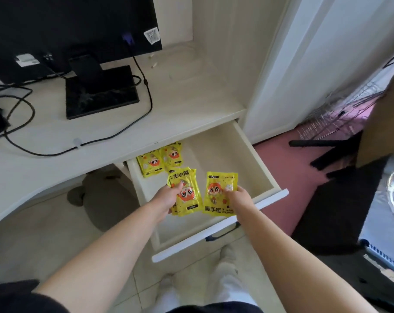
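The head camera looks down at it all. The left hand [166, 198] grips a stack of yellow hand-warmer packets [187, 195] over the front half of the open drawer [262, 163] — thumb on top, fingers round its left edge. The right hand [240, 197] pinches a single packet [218, 193] by its right edge, just beside the stack and nearer the drawer's right wall. Both point long-way toward the drawer's back (the stack's print is upside down). At the drawer's back left corner sit more packets [160, 159] — the left hand is nearer them.
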